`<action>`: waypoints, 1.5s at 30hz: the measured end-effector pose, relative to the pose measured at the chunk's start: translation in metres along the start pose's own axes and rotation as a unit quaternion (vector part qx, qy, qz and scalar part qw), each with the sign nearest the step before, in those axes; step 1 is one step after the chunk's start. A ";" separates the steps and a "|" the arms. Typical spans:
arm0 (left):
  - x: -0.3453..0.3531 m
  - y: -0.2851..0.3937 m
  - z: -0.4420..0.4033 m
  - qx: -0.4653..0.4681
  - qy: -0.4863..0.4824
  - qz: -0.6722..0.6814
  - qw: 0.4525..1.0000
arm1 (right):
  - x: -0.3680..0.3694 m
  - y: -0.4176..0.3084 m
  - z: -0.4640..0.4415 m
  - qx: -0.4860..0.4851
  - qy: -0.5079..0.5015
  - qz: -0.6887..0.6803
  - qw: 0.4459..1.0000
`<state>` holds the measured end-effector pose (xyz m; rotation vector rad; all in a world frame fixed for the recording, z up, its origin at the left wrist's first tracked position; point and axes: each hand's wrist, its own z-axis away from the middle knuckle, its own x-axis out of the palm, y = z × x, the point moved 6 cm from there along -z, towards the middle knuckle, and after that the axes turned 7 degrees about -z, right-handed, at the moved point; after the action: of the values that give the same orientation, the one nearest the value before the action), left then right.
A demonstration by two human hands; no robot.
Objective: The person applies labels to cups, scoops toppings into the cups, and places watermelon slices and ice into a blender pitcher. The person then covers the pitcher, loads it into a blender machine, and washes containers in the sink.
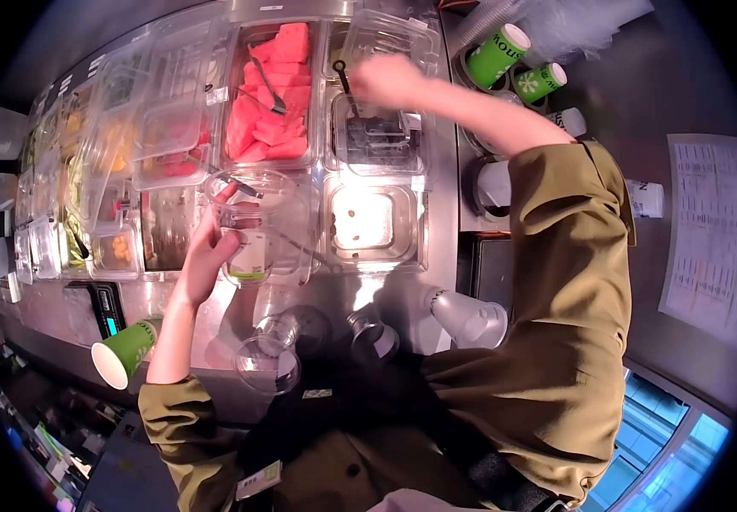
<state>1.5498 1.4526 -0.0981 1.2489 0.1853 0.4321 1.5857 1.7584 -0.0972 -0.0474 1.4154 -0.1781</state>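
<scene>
My left hand (215, 243) is wrapped round a clear plastic cup (251, 194), its mouth facing up, with a green-marked label low on its side. Just right of the watermelon tray (279, 94), my right hand (385, 81) is closed, its fingers blurred. It is beside a black handle (341, 75) that reaches down into a bin of dark contents (377, 141); what the fingers hold is not clear. A clear lid (398, 38) lies tilted behind this hand. Metal tongs (270, 85) rest on the watermelon pieces.
Lidded fruit bins (172, 141) fill the left side. A metal bin with a few dark bits (360, 220) is nearer. Clear cups (268, 363) and a stacked pair (468, 318) stand at the near edge, a green cup (125, 354) at left. More green cups (498, 55) are back right.
</scene>
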 end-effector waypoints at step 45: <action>0.009 0.016 -0.018 0.035 -0.013 -0.058 0.998 | 0.012 -0.015 -0.011 -0.012 -0.146 -0.149 0.978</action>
<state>1.5482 1.4761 -0.0877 1.3049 0.2499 0.3113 1.5749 1.7422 -0.1089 -0.2955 1.1115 -0.3852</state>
